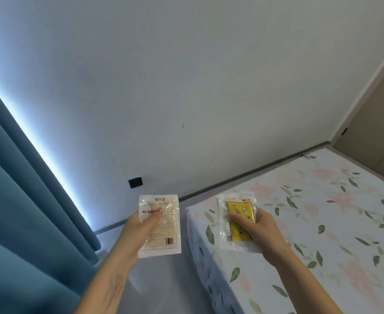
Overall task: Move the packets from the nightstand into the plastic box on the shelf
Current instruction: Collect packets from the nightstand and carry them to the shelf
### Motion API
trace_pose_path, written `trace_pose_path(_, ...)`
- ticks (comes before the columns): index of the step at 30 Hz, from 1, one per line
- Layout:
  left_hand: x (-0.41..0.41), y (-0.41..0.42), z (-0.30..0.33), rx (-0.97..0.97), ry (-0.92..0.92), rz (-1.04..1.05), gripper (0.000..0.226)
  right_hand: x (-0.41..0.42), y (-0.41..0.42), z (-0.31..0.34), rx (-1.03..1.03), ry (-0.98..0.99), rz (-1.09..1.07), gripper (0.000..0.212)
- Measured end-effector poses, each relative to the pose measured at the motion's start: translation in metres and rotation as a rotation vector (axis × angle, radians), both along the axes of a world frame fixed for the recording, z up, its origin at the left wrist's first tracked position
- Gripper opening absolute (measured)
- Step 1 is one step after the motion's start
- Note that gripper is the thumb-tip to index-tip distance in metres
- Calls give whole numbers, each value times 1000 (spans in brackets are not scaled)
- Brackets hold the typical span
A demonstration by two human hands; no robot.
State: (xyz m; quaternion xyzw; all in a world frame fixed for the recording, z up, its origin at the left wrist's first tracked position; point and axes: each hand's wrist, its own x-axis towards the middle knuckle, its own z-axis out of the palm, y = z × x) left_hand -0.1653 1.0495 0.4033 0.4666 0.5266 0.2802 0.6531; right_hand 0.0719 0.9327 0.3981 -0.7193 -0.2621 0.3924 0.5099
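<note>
Head camera gives me one wide view, and I read it from the left side. First I see a blue curtain (28, 200) with a strip of white light along its edge, then a plain white wall (186, 87) with a small black socket (135, 182) low on it. My left hand (139, 232) grasps a white hand warmer packet (164, 232), thumb across its printed back, and holds it up in the air over the grey floor (164, 279). My right hand (259, 230) grasps a clear packet with a yellow patterned pouch (237, 214) inside, held above the corner of the bed (322, 223), which has a floral sheet. At the far right stands a beige door (376, 132). I cannot see the nightstand, the shelf or the plastic box.
</note>
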Motion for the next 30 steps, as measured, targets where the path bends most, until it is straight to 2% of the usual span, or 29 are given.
trace_pose_path(10, 17, 185, 8, 10, 36, -96, 13, 5, 174, 4, 10, 24, -66, 16)
trace_pose_path(21, 142, 358, 17, -21, -12, -233, 17, 107, 324, -7, 7, 41, -227, 22)
trace_pose_path(30, 231, 473, 28, -50, -21, -396, 19, 170, 416, 4, 31, 56, -367, 11)
